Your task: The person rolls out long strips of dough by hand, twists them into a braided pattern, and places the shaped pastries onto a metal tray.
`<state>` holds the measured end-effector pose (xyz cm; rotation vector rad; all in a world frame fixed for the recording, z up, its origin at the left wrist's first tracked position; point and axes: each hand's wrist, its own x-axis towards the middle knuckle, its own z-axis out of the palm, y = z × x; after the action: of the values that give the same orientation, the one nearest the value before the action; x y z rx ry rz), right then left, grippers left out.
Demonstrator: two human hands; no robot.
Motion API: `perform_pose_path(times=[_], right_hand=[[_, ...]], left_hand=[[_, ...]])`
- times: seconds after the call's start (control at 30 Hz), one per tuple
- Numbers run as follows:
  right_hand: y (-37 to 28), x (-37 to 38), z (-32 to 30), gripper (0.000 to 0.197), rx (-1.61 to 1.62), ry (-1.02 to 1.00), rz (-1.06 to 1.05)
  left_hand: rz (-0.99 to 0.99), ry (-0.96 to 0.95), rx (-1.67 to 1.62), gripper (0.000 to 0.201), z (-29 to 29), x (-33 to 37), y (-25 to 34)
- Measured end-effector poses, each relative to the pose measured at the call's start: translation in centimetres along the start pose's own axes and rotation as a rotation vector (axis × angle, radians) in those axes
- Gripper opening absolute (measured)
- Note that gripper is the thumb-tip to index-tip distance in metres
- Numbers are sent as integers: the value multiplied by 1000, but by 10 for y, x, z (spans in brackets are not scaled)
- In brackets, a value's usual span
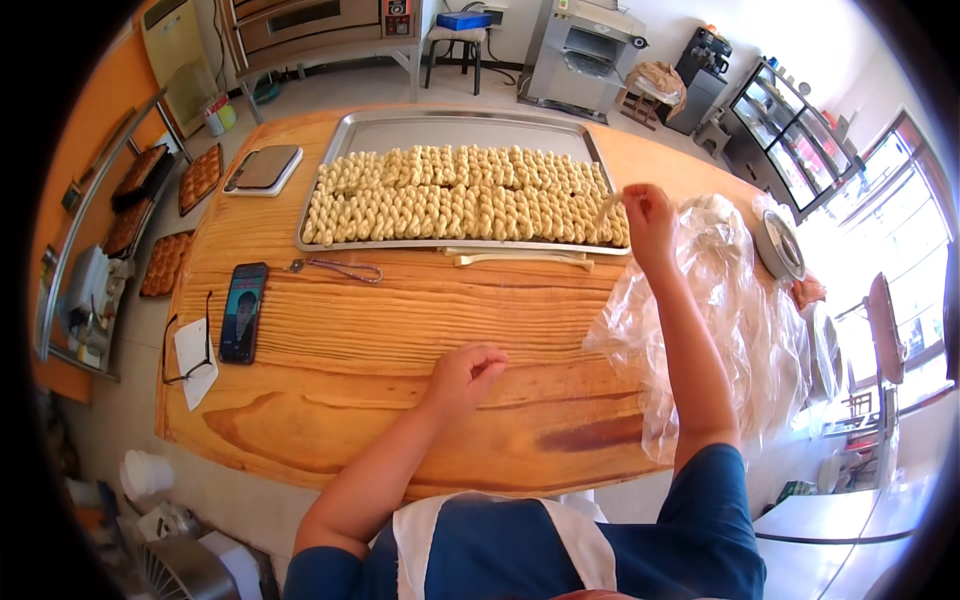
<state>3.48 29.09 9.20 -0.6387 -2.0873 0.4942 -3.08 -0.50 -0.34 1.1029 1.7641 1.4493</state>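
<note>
My right hand [652, 215] is raised beside the right end of a metal tray [470, 130], its fingers closed on a pale dough twist [608, 207]. Rows of twisted dough pieces [430, 212] lie packed tightly together across the tray. Over the near part of the wooden table [340, 400], my left hand [466, 376] is loosely curled, with a small gap between thumb and fingers and nothing visible in it. Two or so plain dough strips [525, 262] lie along the tray's near edge. Clear plastic sheeting [710, 290] is bunched under my right forearm.
At the left are a scale [265, 170], a phone [243, 312], a cord [340, 268] and glasses [205, 345] on paper. A round metal bowl [779, 243] stands at the right edge. Beyond the table are an oven [310, 30] and a machine [585, 60].
</note>
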Motion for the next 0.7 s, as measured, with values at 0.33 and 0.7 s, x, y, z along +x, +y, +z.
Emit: perform_pose_path(times=[0.33, 0.7], right_hand=[[84, 58, 99, 28, -358, -365, 309], [68, 72, 104, 38, -491, -537, 230]], left_hand=[[-50, -26, -77, 13, 0, -5, 11], [41, -55, 40, 11, 5, -3, 12]])
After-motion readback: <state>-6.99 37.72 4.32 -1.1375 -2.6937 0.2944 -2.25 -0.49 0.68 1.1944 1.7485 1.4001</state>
